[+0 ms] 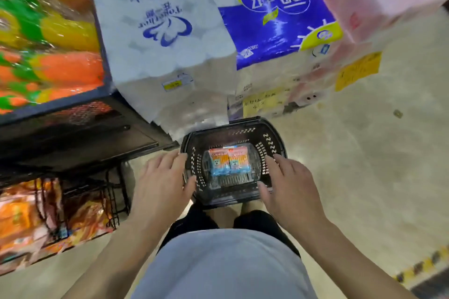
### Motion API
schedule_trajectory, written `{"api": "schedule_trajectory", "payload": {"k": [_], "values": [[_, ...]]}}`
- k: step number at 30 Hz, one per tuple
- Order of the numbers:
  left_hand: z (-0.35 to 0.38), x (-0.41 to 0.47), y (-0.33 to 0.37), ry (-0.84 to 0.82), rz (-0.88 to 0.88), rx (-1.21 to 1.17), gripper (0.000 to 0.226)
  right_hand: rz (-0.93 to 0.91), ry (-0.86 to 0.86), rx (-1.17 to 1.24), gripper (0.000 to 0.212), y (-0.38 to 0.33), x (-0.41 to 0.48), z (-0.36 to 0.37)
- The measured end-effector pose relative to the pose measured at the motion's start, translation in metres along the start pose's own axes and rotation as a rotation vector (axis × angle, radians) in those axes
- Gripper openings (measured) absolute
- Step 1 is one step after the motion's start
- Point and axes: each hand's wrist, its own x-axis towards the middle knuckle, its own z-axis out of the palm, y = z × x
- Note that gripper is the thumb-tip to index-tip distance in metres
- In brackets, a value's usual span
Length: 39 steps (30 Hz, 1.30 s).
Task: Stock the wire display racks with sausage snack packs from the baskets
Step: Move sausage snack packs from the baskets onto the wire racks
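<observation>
Reaching down, a person is spreading the left hand (162,177) and right hand (290,182) over the two sides of a black plastic basket (243,131) on the floor. The fingers are loosely straight and holding nothing; whether they are touching the rim is unclear. Two sausage snack packs (228,161) are lying side by side on the basket's slotted bottom, wrapped in glossy blue-and-orange film. They are probably light, soft and a little slippery, best pinched by the edges. A black wire display rack (114,192) is standing at the left.
</observation>
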Motion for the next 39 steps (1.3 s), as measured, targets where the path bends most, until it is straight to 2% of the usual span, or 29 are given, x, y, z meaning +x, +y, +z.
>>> {"api": "schedule_trajectory", "payload": {"k": [5,7,12,17,22,30,39], "values": [[-0.04,-0.034,0.001,0.128,-0.091,0.032,0.057,-0.094,0.078,-0.03,0.063,-0.014,-0.007,-0.037],[-0.043,-0.039,0.005,0.128,-0.13,0.041,0.057,-0.104,0.076,-0.047,0.065,-0.015,-0.002,-0.041],[-0.053,-0.075,0.034,0.191,-0.35,-0.019,0.057,-0.272,0.104,-0.048,0.07,-0.007,0.009,-0.069],[-0.056,-0.124,0.066,0.199,-0.554,-0.125,0.061,-0.473,0.228,-0.009,0.058,-0.008,0.011,-0.088],[-0.047,-0.189,0.078,0.267,-0.721,-0.187,0.062,-0.631,0.206,-0.076,0.058,-0.031,0.0,-0.101],[-0.008,-0.303,0.059,0.269,-0.925,-0.24,0.062,-0.857,0.21,-0.114,0.064,-0.093,-0.076,-0.086],[0.061,-0.481,-0.005,0.347,-1.121,-0.286,0.053,-0.979,0.062,-0.124,0.061,-0.198,-0.231,-0.025]]}}
